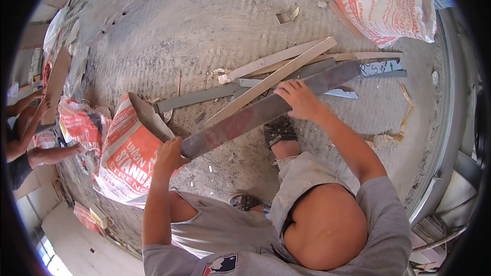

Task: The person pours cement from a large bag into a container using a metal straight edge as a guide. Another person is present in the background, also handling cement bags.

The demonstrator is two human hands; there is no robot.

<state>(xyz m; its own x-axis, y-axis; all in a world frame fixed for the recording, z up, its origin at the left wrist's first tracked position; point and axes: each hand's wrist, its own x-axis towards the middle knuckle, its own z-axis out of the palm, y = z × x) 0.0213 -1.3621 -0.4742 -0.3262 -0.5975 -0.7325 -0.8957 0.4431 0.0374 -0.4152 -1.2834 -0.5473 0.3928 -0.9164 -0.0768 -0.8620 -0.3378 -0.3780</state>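
A long, flat, dark grey-brown strip of board (238, 124) with faded reddish marks lies slantwise in front of me, held in both hands. My left hand (168, 157) grips its near left end, thumb on the face. My right hand (301, 99) holds it past the middle, fingers spread over the far edge. Beyond and partly beneath the board, several loose strips cross in a pile on the floor. Among these are a pale tan strip (274, 78) and a grey strip (197, 97). An open paper cement bag (128, 157) stands just beside my left hand.
At the left, another person's hands (44, 101) hold a brown board (57, 80), near a crumpled cement bag (82, 122). Another cement bag (387, 5) lies at the far right. A metal frame (447, 65) runs along the right side. Scraps litter the rough concrete floor (184, 27).
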